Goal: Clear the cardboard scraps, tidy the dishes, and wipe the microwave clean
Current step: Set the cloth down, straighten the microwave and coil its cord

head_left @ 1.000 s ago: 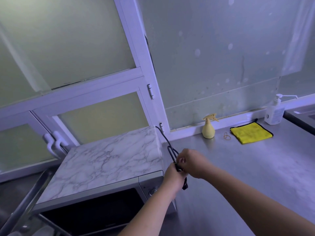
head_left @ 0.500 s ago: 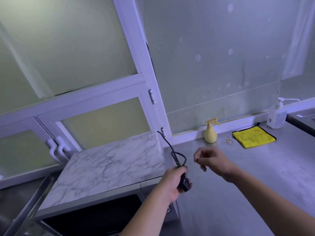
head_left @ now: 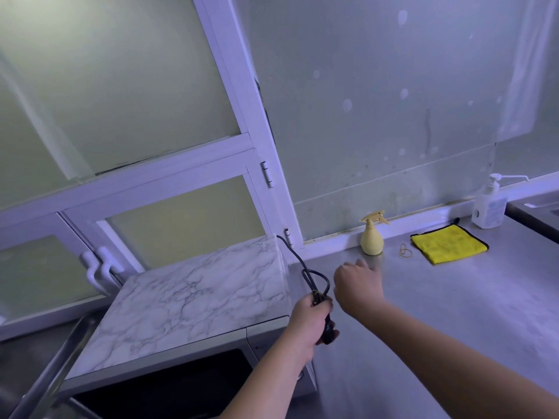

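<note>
Black looped power cord, clamped in the left hand at the right edge of the marble-topped silver microwave: what's the risk?

— A tug. The cord runs behind the oven, so pulling could drag it, and a slack grip would let the loop spring open.

— And the right hand?

— It holds nothing. The fingers are loose and blurred above the bare steel counter, near the pale yellow spray bottle.

— Anything in the way?

— No. A small rubber band lies between the bottle and the folded yellow cloth, with a white pump bottle beyond.
</note>
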Available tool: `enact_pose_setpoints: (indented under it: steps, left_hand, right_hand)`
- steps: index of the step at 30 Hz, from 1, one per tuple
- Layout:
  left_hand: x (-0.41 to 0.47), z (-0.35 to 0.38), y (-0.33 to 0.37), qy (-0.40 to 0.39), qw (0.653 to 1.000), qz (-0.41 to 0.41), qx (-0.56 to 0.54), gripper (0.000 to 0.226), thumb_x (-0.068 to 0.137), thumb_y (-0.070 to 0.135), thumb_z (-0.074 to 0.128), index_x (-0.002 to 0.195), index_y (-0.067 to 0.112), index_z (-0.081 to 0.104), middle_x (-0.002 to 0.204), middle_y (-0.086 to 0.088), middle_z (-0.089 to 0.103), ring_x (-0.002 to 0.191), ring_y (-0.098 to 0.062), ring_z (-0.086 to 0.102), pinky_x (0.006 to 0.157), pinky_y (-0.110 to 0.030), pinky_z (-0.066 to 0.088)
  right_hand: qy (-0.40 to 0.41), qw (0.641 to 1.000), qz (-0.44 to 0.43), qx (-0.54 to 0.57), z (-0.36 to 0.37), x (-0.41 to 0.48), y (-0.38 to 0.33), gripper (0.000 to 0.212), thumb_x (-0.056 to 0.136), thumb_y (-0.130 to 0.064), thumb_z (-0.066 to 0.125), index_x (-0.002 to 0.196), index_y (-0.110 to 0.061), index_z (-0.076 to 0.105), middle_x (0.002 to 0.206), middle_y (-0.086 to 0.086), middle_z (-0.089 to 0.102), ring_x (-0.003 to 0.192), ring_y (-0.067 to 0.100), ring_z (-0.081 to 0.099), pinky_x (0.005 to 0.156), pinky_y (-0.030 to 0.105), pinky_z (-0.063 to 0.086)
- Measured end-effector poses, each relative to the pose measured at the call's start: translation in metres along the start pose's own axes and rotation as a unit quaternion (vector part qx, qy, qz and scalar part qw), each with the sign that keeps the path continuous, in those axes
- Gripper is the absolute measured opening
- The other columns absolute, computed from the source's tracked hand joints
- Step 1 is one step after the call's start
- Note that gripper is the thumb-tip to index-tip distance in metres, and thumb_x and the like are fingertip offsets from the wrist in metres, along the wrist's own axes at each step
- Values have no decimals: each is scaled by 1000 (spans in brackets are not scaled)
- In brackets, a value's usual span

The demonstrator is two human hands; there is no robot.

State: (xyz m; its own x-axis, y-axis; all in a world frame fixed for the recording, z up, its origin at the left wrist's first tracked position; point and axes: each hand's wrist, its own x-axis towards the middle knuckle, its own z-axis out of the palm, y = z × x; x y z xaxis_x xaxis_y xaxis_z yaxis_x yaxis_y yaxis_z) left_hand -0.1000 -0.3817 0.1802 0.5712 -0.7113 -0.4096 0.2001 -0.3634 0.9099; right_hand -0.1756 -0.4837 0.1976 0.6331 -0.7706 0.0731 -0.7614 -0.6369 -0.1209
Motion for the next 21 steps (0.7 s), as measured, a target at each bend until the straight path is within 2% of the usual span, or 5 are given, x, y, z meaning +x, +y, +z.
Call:
enact_pose_setpoints:
  steps: [4,9,13,17,21]
  left_hand:
    - [0,-8,-7,17,999,11,33,10,92,9,58,99,4,65,73,-10,52,58,-20,52,57,-33,58]
    - [-7,-15,0,-46,999,10,-13,18,88,12,67,106,10,69,68,-6,62,62,-19,62,70,-37,57]
    - [-13,-21,6,-180,981,10,-67,49,78,15,72,125,10,61,81,-3,66,77,-17,62,73,-32,45]
    - [-14,-12,2,-197,975,18,-97,43,91,0,62,133,9,56,103,-10,66,94,-21,66,86,-29,50]
    - [-12,1,-6,-172,974,7,-148,43,94,-8,52,134,6,54,106,-14,65,93,-22,67,85,-32,54]
  right_hand:
    - [-207,975,-38,-74,-7,7,9,47,79,-46,79,113,-20,59,113,1,66,107,24,60,89,39,42]
    - [-497,840,-149,158,-25,3,44,43,79,-66,67,82,-25,78,89,-11,72,97,11,65,97,37,51]
    - [-547,723,-98,411,-7,-10,76,77,67,-87,59,90,-16,78,98,3,72,96,19,65,98,42,49]
    - [-570,604,-75,551,36,-31,68,100,64,-95,49,115,-12,71,107,6,66,103,24,60,97,47,50]
    - [-492,571,14,657,62,-55,57,100,59,-94,56,113,-10,70,113,11,65,101,26,61,96,52,51]
